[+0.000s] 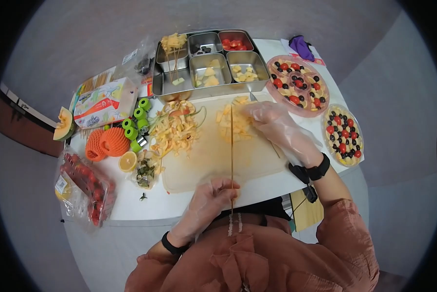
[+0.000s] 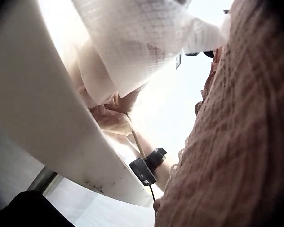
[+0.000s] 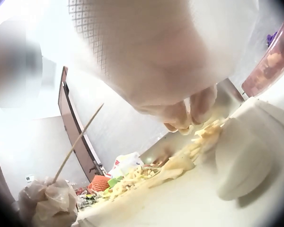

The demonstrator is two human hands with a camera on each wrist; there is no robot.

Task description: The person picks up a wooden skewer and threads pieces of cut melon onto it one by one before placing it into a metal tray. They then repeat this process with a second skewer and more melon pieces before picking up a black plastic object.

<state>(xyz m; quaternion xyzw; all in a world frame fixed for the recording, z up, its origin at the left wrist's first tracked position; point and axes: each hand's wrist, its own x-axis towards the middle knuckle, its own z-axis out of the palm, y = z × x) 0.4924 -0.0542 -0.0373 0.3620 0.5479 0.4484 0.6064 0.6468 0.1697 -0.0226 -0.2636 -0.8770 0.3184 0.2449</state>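
My gloved left hand [image 1: 212, 194] grips a bamboo skewer [image 1: 232, 160] near its lower end, at the front edge of the cutting board [image 1: 189, 175]. The skewer stands with its long part pointing away, and in the right wrist view no fruit shows on its bare tip. My gloved right hand [image 1: 276, 124] is at the right side of a pile of pale yellow fruit strips [image 1: 228, 124] on the board. In the right wrist view its fingers [image 3: 203, 104] bend down, with a yellow fruit piece [image 3: 182, 130] pinched at the fingertips.
Peelings [image 1: 177, 126] heap on the board's left. Behind it, a steel tray [image 1: 213, 90] holds several tins of cut fruit and finished skewers [image 1: 173, 43]. Fruit platters [image 1: 320, 82] stand at right. A tissue pack [image 1: 106, 102], green cutters [image 1: 139, 114] and bagged tomatoes [image 1: 89, 182] lie left.
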